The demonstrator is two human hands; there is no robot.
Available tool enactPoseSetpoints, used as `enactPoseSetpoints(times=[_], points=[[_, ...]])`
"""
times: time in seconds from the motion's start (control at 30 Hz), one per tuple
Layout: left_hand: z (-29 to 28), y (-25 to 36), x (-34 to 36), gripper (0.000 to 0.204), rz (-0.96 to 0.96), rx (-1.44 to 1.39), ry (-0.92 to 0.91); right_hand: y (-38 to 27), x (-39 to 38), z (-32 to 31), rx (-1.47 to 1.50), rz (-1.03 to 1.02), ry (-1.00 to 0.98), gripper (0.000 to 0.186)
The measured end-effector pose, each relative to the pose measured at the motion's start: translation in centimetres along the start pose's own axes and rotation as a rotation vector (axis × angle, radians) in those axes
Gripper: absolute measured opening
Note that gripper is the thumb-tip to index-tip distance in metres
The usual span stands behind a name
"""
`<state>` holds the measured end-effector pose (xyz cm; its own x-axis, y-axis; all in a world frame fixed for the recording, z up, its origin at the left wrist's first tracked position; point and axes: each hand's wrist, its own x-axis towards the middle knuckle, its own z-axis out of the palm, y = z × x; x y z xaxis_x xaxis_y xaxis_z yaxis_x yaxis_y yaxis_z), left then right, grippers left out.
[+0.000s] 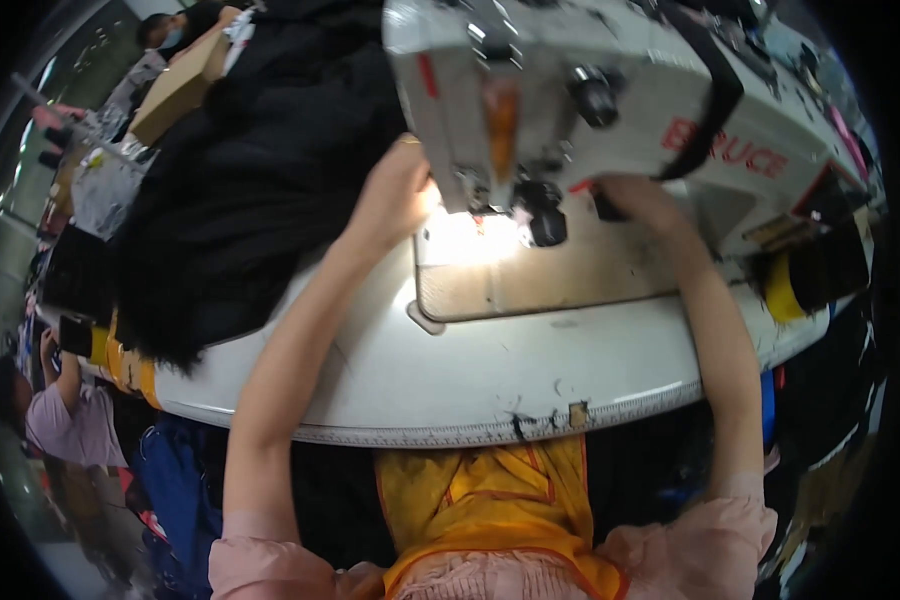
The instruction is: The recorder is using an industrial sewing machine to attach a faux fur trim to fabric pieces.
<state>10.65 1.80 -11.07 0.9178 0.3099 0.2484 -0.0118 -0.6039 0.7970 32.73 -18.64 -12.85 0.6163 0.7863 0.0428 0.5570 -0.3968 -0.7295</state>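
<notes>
A white sewing machine [610, 90] stands on a white work table [450, 380]. Its lamp lights the needle plate [470, 240] brightly. My left hand [395, 195] reaches up to the left side of the machine head, next to a big heap of black fabric [250, 180]. My right hand [630, 195] is tucked under the machine arm behind the needle area, and its fingers are hidden. The glare hides what lies under the needle. Whether either hand grips anything cannot be seen.
A cardboard box [175, 95] lies at the far left behind the fabric. A yellow roll [785, 290] sits at the table's right end. Another person [60, 400] sits at lower left. A measuring strip runs along the table's front edge [470, 432].
</notes>
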Motion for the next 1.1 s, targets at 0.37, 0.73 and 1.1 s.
enactPoseSetpoints(times=[0.37,0.73,1.1], points=[[0.5,1.8,-2.9,0.034,0.094,0.233,0.128,-3.5,-3.0,1.5,0.486,-0.048,0.025,0.023],[1.3,5.1,-10.4,0.033,0.009,-0.172,-0.102,-6.3,-7.4,1.4,0.194,-0.066,-0.317,0.041],[1.4,4.2,-7.6,0.026,0.729,1.004,-0.143,-5.4,-6.1,2.1,-0.838,-0.769,0.177,0.035]])
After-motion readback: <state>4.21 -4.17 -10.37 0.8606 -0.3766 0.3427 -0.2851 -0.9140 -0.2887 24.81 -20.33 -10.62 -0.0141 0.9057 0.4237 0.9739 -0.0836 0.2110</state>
